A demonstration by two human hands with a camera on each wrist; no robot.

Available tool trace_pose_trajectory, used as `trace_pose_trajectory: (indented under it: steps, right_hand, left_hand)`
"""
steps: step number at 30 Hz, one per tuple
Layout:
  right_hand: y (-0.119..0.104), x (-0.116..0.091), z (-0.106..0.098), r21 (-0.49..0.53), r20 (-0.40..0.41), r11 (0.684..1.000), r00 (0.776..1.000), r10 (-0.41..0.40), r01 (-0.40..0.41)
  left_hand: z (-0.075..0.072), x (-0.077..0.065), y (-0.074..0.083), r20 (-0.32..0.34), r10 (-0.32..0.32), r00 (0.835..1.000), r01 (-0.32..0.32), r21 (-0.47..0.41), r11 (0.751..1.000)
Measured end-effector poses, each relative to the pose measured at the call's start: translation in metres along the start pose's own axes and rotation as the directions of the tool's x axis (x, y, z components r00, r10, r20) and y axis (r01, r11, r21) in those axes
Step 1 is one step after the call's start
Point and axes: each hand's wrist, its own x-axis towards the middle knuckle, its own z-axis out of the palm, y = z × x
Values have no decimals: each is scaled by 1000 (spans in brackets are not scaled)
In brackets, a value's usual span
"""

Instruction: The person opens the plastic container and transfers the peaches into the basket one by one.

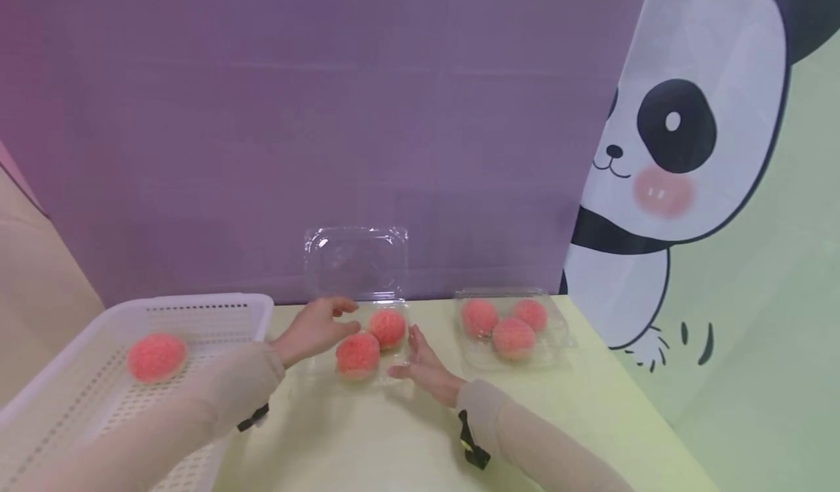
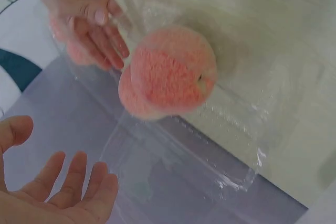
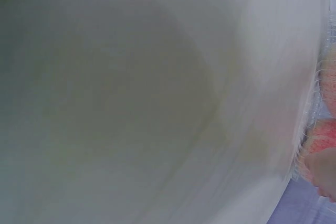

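Note:
Two pink peaches [image 1: 357, 356] sit in a clear plastic clamshell box, whose lid [image 1: 356, 262] stands up at the back. My left hand [image 1: 318, 328] is at the box's left side, fingers loosely spread and holding nothing. On the right side of the box is my right hand [image 1: 426, 368], its fingers extended and nothing gripped. The left wrist view shows the nearer peach [image 2: 170, 72] overlapping the other, with the left hand [image 2: 68, 192] apart from them. At the right wrist view's edge, part of a hand appears beside a peach [image 3: 323, 137]; whose hand it is, I cannot tell.
A white slatted basket [image 1: 256, 324] at the left holds one peach [image 1: 157, 358]. To the right, another clear box [image 1: 482, 357] contains three peaches [image 1: 515, 339] under its lid. The pale yellow table [image 1: 367, 441] meets a purple backdrop [image 1: 328, 127] behind the boxes.

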Motion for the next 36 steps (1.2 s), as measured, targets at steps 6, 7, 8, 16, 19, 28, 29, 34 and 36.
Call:
trace_pose_trajectory:
  steps: [6, 7, 8, 16, 19, 28, 29, 34, 36]
  right_hand:
    - [-1, 0, 1, 1, -2, 1000, 1000, 2, -2]
    - [-1, 0, 1, 1, -1, 1000, 1000, 3, -3]
    - [-1, 0, 1, 1, -1, 1000, 1000, 3, -3]
    - [0, 2, 3, 6, -5, 1000, 1000, -3, 3]
    - [-1, 2, 3, 6, -7, 1000, 1000, -2, 2]
    - [2, 2, 5, 9, 6, 1000, 1000, 2, -2]
    - [2, 3, 5, 9, 6, 1000, 1000, 0, 0]
    - [2, 4, 6, 5, 4, 1000, 1000, -11, 11]
    - [1, 3, 6, 2, 2, 1000, 1000, -14, 14]
  left_hand:
    - [23, 10, 0, -19, -21, 1000, 21, -19, 1000]
    - [26, 12, -2, -23, -27, 999, 27, -26, 999]
    - [29, 15, -4, -27, -32, 999, 31, -34, 999]
    - [53, 28, -18, -63, -61, 996, 56, -90, 994]
    - [60, 32, -23, -79, -56, 995, 47, -111, 993]
    - [65, 39, -43, -112, -38, 993, 30, -79, 996]
    - [65, 39, -47, -114, -34, 993, 25, -79, 997]
    - [70, 41, -66, -74, -19, 997, 11, -99, 995]
    - [73, 42, -73, -47, -8, 999, 3, -96, 995]
